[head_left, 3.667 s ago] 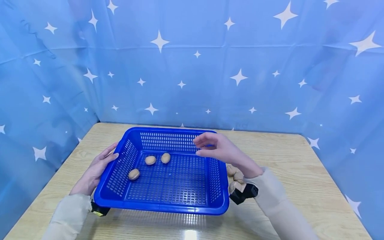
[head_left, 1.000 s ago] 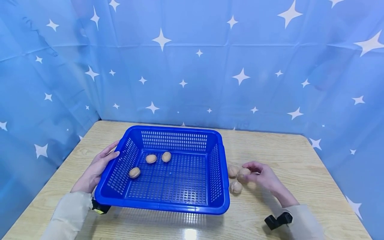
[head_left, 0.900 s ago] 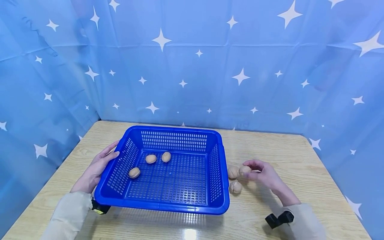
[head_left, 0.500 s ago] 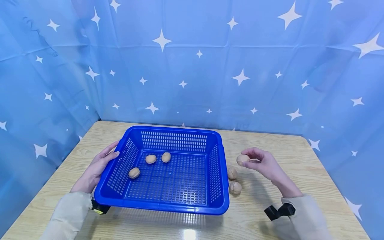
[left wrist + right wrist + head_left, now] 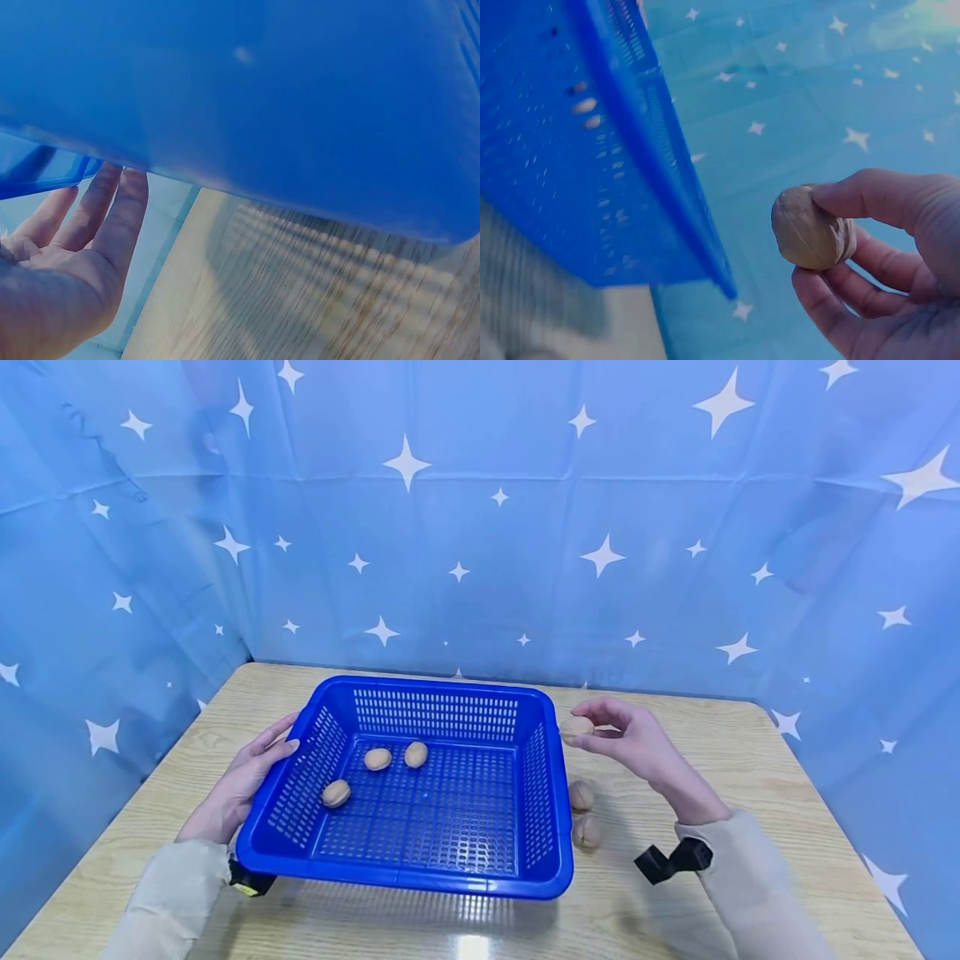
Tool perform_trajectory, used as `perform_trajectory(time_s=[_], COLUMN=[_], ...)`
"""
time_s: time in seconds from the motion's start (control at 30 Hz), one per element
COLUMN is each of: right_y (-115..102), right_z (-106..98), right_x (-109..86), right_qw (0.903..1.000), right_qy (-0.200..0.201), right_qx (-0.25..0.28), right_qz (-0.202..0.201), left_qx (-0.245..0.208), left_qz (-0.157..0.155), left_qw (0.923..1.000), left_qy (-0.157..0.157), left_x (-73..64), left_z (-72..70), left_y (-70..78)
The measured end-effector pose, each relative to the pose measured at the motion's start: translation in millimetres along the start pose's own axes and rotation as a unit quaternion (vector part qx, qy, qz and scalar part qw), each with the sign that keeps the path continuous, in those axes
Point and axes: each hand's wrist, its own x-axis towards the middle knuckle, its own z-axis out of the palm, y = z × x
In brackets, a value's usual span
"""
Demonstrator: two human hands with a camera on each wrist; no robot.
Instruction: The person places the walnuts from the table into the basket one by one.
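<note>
My left hand holds a blue plastic basket by its left rim, thumb on top and fingers on the outer side. The left wrist view shows the fingers against the basket's outer wall. Between thumb and fingertips, my right hand pinches a walnut just outside the basket's right rim; that walnut is close up in the right wrist view. Inside the basket are three walnuts, one at the left, one behind it and one beside that.
Two walnuts, one behind the other, lie on the wooden table right of the basket, partly near its rim. The basket's near side stands off the table, casting a shadow. A blue star-patterned curtain closes off the back and sides.
My right hand came out from over the basket, took a walnut from the group on the table, lifted it and moved it left to the basket's rim. My left hand and the basket stayed put.
</note>
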Motion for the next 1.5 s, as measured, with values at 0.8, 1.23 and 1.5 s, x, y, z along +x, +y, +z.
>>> perform_trajectory(time_s=[0.8,1.23,1.5], right_y=[-62.8,-81.1,-87.3], right_z=[61.7,86.3,105.6], right_x=[45.2,58.1,68.2], right_qw=[0.9901,0.9820,0.9781], right_qy=[-0.080,-0.112,-0.134], right_qx=[0.057,0.084,0.079], right_qz=[-0.100,-0.127,-0.138], left_qx=[0.034,0.018,0.032], left_qz=[-0.011,0.000,-0.001], left_qw=[0.9992,0.9998,0.9993], left_qy=[0.018,0.006,0.019], left_x=[-1.6,-0.9,0.4], left_z=[0.7,1.7,1.7], left_y=[2.3,1.9,0.8])
